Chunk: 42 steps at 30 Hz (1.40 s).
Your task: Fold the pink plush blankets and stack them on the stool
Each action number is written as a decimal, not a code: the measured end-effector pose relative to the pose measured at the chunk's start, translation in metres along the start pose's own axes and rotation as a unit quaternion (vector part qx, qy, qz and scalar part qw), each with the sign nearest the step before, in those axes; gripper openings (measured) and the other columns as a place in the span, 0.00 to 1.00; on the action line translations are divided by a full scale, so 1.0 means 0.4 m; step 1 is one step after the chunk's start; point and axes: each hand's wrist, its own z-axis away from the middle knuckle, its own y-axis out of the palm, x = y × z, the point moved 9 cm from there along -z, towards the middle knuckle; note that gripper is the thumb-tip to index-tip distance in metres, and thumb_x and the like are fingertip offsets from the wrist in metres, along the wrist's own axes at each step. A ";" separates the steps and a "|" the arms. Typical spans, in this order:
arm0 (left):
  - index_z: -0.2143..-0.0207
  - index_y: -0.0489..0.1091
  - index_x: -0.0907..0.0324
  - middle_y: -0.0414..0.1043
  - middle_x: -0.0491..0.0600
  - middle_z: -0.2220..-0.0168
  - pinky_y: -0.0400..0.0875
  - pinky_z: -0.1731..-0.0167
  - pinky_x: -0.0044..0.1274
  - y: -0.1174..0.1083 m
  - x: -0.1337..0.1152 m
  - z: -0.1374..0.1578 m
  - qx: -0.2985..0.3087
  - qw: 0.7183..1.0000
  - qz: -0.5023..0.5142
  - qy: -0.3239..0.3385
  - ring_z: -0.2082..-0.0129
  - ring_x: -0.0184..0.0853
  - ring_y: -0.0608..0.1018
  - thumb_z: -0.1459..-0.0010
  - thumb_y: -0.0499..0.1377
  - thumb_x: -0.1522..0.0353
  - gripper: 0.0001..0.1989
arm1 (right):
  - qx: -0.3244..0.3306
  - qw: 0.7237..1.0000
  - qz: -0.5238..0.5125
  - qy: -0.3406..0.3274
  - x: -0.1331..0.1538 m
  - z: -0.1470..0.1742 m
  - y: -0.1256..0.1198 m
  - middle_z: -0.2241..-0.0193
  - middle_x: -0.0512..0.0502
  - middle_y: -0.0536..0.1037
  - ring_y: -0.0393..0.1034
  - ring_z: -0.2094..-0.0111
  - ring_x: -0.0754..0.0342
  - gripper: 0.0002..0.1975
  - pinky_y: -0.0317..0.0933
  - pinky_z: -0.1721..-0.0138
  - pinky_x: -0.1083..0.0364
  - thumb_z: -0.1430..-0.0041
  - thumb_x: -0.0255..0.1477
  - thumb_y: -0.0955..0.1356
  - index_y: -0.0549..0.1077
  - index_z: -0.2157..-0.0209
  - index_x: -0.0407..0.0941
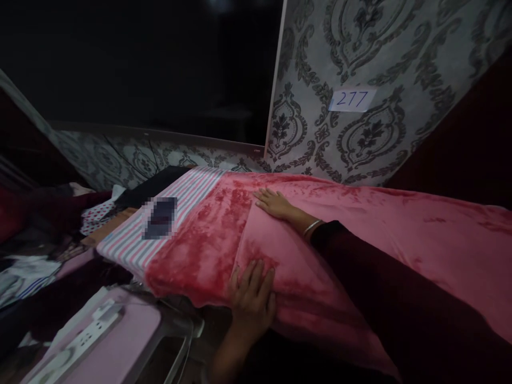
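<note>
A pink-red plush blanket [208, 245] is spread over a long raised surface, with a paler folded layer [296, 240] on top of it. My right hand [274, 204], with a bracelet at the wrist, rests flat on the far part of that layer's left edge, fingers stretched out. Nearer to me, my left hand [253, 298] lies palm down on the near part of the same edge, its fingers slightly apart. Left of the blanket, a striped cloth [192, 194] covers the end of the surface, and a blurred-out dark rectangle [160, 218] appears on it.
Behind stands a large dark screen [160, 69] before patterned wallpaper, where a paper label [352, 100] reads 277. At lower left, a white power strip [80, 341] lies on a pink stool-like top [132, 325]. Several clothes, including a spotted cloth [98, 216], are heaped on the left.
</note>
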 end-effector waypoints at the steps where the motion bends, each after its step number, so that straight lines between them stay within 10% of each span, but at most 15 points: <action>1: 0.46 0.75 0.56 0.77 0.54 0.45 0.49 0.32 0.38 0.000 -0.001 0.000 0.004 1.000 -0.003 0.001 0.43 0.43 0.75 0.39 0.55 0.71 0.19 | -0.007 1.000 0.007 -0.010 0.023 0.020 -0.012 0.26 0.41 0.45 0.38 0.27 0.37 0.31 0.40 0.32 0.31 0.25 0.44 0.53 0.50 0.27 0.50; 10: 0.49 0.75 0.58 0.74 0.59 0.49 0.59 0.38 0.41 0.017 0.012 0.042 -0.020 0.999 -0.034 -0.035 0.43 0.47 0.72 0.38 0.56 0.66 0.16 | 0.027 0.963 0.006 -0.270 0.288 0.367 0.073 0.28 0.47 0.53 0.40 0.27 0.46 0.27 0.37 0.30 0.36 0.25 0.41 0.58 0.56 0.29 0.55; 21: 0.51 0.75 0.58 0.76 0.58 0.51 0.60 0.41 0.39 0.004 0.018 0.022 -0.006 0.999 -0.029 -0.026 0.47 0.45 0.74 0.38 0.56 0.69 0.15 | -0.054 0.992 0.055 -0.100 0.174 0.262 0.028 0.27 0.41 0.50 0.39 0.27 0.41 0.29 0.37 0.31 0.32 0.27 0.42 0.59 0.56 0.29 0.50; 24: 0.51 0.74 0.59 0.77 0.58 0.52 0.60 0.42 0.40 -0.014 0.024 0.011 0.002 0.999 -0.020 -0.038 0.48 0.45 0.75 0.37 0.56 0.68 0.14 | -0.084 0.995 0.051 -0.003 0.107 0.330 -0.028 0.27 0.38 0.49 0.41 0.27 0.36 0.29 0.41 0.33 0.29 0.27 0.43 0.59 0.58 0.30 0.49; 32: 0.33 0.60 0.61 0.64 0.58 0.33 0.51 0.33 0.43 -0.001 -0.118 -0.069 0.100 0.993 0.016 0.060 0.32 0.46 0.62 0.34 0.53 0.67 0.27 | -0.170 0.982 0.063 -0.051 0.114 0.645 0.046 0.31 0.42 0.61 0.50 0.30 0.38 0.26 0.46 0.33 0.32 0.29 0.41 0.61 0.65 0.33 0.52; 42: 0.37 0.66 0.61 0.67 0.57 0.35 0.56 0.36 0.43 0.045 -0.141 -0.008 0.134 0.984 -0.018 0.114 0.34 0.48 0.65 0.34 0.55 0.68 0.24 | -0.301 0.952 0.055 0.029 0.120 0.727 0.123 0.32 0.44 0.63 0.50 0.30 0.41 0.27 0.44 0.31 0.36 0.34 0.33 0.65 0.67 0.34 0.51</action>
